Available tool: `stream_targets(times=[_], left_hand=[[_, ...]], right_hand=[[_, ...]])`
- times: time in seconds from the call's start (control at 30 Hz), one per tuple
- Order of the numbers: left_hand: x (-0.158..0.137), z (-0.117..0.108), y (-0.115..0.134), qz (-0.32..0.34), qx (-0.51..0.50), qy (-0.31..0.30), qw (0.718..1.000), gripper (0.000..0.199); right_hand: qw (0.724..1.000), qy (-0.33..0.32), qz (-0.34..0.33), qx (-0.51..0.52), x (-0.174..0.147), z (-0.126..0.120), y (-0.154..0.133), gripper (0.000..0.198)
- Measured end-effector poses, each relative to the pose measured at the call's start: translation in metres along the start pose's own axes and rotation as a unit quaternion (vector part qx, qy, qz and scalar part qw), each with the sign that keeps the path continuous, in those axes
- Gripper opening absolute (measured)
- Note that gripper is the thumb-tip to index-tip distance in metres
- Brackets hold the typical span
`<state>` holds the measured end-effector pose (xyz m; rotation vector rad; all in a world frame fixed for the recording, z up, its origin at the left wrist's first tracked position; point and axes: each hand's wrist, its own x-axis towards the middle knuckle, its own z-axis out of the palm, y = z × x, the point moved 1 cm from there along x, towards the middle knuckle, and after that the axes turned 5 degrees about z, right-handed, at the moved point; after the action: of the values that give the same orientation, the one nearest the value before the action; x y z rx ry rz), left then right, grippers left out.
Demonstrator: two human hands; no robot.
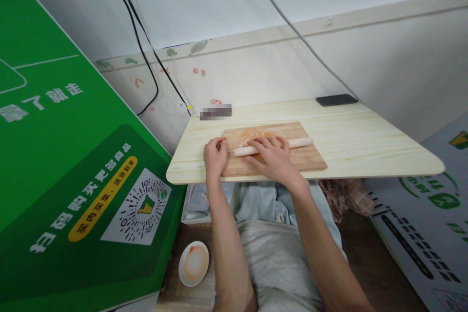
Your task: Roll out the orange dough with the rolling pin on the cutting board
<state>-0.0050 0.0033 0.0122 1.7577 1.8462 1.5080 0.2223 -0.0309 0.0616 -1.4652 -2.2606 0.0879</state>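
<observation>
A wooden cutting board (pixel 310 160) lies near the front edge of the pale table, with a light wooden rolling pin (pixel 302 142) across it. My right hand (pixel 274 158) rests over the pin, fingers reaching across it and the thumb on the near side. Orange, floury material (pixel 258 135) is spread on the board behind and partly under the pin; it could be dough or crumbs. At the board's left edge is my left hand (pixel 215 158), its fingers curled in. Whether it grips the board or some small thing is hidden.
A black phone (pixel 336 100) lies at the table's (pixel 383 151) back right. A blurred dark item (pixel 215 112) is at the back left. Below left are a stained white bowl (pixel 193 263) and a white box (pixel 190 217). Green panel (pixel 91 180) stands left; cables hang behind.
</observation>
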Motion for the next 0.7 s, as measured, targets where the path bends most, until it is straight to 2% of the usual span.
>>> stream_targets(times=[0.23,0.7], left_hand=[[-0.0007,-0.0001,0.0009,0.003,0.0,0.0,1.0,0.026],[-0.001,0.0,0.0012,0.001,-0.004,0.006,1.0,0.025]], right_hand=[[1.0,0.014,0.002,-0.007,0.0045,0.0048,-0.0009,0.038],[1.0,0.028,-0.006,0.004,0.0041,0.0087,0.0026,0.039]])
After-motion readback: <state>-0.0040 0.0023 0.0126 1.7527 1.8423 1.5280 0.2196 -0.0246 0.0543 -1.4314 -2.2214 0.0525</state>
